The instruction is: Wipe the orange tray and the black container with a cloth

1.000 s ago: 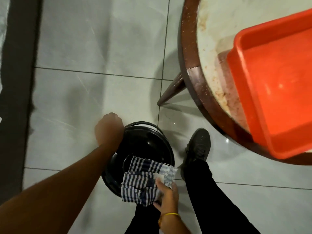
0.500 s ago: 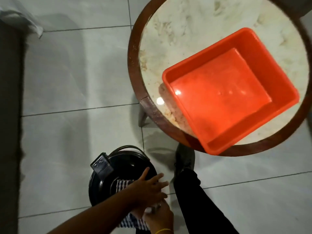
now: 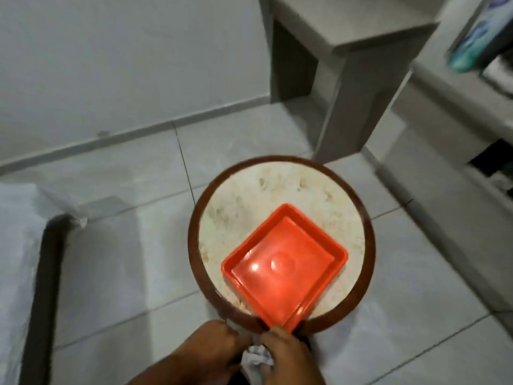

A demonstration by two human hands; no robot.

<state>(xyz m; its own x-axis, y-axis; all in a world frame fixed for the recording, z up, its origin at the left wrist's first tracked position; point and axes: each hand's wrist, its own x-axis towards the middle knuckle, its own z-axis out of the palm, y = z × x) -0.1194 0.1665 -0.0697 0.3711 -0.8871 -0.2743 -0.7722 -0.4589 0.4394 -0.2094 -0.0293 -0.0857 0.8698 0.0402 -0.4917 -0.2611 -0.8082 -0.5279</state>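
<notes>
A dark strip (image 3: 44,276) edged with clear plastic sheeting (image 3: 16,234) runs along the far-left side of the pale grey tiled floor (image 3: 116,262), with a plain white wall (image 3: 111,65) rising beyond it. At the near edge of the scene, the person's left hand (image 3: 213,348) and right hand (image 3: 286,357) meet over a crumpled pale cloth (image 3: 256,359), of which only a small bunched part shows between them. The left hand's grip is curled shut on the cloth's left side; the right hand's grip is closed over its right side, fingers folded down, just below the nearest corner of the tray. The square orange plastic tray (image 3: 283,265) sits empty on the round, stained, cream-topped counter with a dark brown wooden rim (image 3: 194,245), turned so its corners point near and far, its near corner overhanging the counter's near rim. Light glints off the tray's glossy floor. The black container is out of sight in this view. To the far right stand a blurred grey block-shaped bench (image 3: 352,65) and grey shelving (image 3: 458,112) holding indistinct coloured items.
</notes>
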